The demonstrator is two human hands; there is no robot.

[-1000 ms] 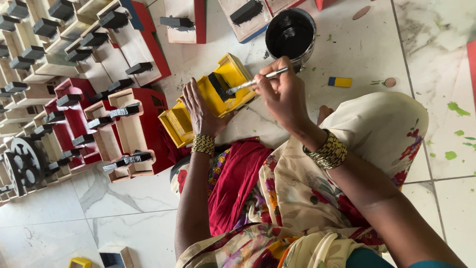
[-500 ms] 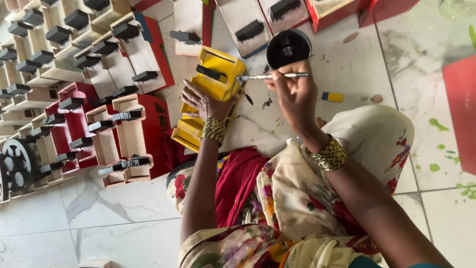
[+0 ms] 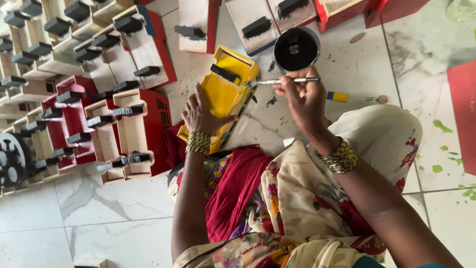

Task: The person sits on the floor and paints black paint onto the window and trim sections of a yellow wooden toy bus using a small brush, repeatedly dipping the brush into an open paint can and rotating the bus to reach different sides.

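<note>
Yellow wooden toy (image 3: 223,99) lies tilted on the floor (image 3: 99,218) against my lap, so its edge faces the brush. My left hand (image 3: 202,115) presses flat on it, fingers spread, steadying it. My right hand (image 3: 303,97) has its fingers pinched on a thin paintbrush (image 3: 280,81), bristles touching the toy's black-trimmed edge. Black paint pot (image 3: 296,48) stands just beside, within reach. Red and unpainted toys (image 3: 134,124) sit in rows to the left, apart from the wet work.

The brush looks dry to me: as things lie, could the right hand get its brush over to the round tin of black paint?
Probably yes. The right hand holds the brush just below the open black paint tin, and only bare floor lies between them.
</note>
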